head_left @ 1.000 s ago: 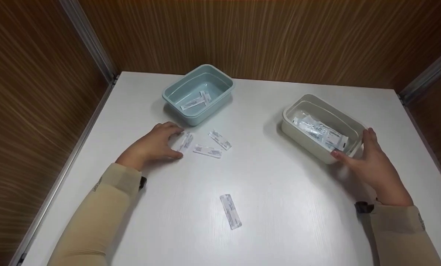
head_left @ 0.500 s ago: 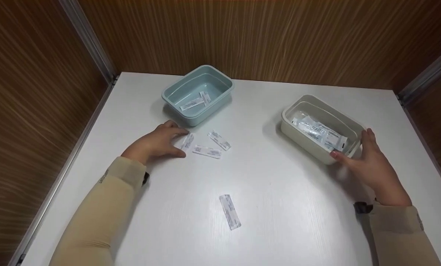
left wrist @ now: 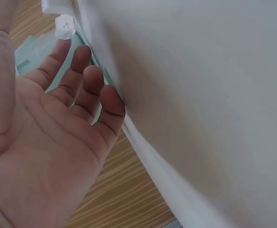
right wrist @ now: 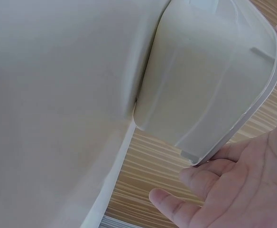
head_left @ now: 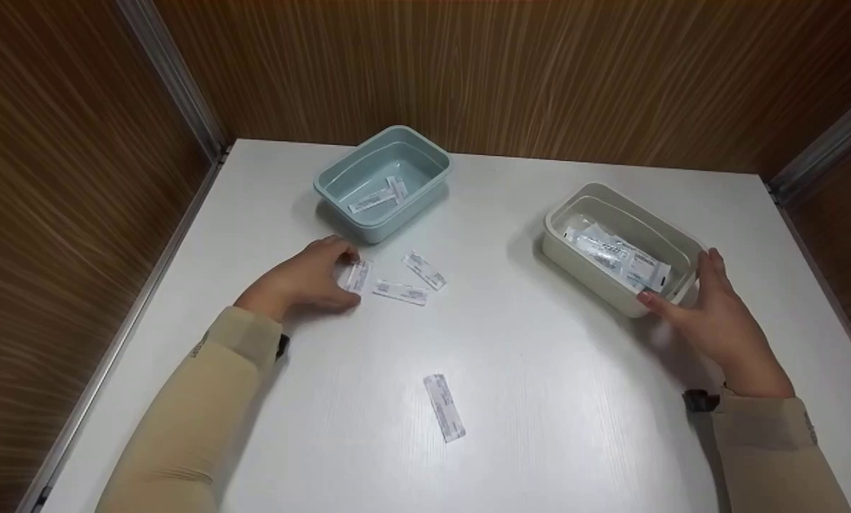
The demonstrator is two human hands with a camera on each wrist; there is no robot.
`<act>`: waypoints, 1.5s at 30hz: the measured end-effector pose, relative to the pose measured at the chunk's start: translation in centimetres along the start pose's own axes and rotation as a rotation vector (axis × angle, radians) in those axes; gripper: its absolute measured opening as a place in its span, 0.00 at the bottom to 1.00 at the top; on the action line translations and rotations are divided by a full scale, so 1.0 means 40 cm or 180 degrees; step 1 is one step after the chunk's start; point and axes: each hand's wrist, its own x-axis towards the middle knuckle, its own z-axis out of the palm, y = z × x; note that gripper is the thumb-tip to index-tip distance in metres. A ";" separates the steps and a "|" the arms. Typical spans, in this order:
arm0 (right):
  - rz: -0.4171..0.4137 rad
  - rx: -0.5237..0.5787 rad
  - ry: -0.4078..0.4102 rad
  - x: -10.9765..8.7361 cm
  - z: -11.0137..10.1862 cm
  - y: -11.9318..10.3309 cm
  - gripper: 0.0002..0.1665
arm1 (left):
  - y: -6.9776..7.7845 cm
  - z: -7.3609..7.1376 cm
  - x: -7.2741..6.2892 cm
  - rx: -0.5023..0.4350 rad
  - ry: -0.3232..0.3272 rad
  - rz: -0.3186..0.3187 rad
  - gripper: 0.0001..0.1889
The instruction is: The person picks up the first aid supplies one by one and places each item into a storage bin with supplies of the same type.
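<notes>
My left hand (head_left: 304,276) pinches a narrow white printed packet (head_left: 358,274) on the table, thumb at its near end and fingers at its far end. In the left wrist view an index fingertip meets the packet's (left wrist: 65,26) edge; the other fingers are bent. At the right, my right hand (head_left: 718,320) grips the end of a beige plastic tub (head_left: 589,274), thumb at one corner and fingers at the other. Clear-and-white packages (head_left: 618,256) lie inside that tub. In the right wrist view fingertips touch the tub's (right wrist: 205,80) rim.
A blue-green tub (head_left: 379,231) at the back holds two similar narrow packets (head_left: 372,200). Two more, a slanted packet (head_left: 423,270) and a flatter-lying packet (head_left: 400,292), are right of my left hand. A lone packet (head_left: 445,407) lies nearer. Wood-grain panels (head_left: 468,78) border the white table.
My left hand has moved slightly right and its thumb and fingers have closed in on the packet, which has turned a little. The right hand and beige tub stay in place.
</notes>
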 end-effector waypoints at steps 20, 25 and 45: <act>-0.0011 0.0056 0.0014 -0.005 0.008 0.013 0.82 | 0.071 -0.059 -0.033 -0.0481 0.0426 0.0230 0.37; -0.0002 0.0072 0.0010 -0.006 0.002 0.013 0.83 | 0.102 -0.098 -0.018 -0.0524 0.0824 0.0228 0.39; -0.0009 0.0028 0.0023 -0.002 0.003 -0.001 0.82 | 0.137 -0.147 0.132 -0.0601 0.1747 -0.0808 0.50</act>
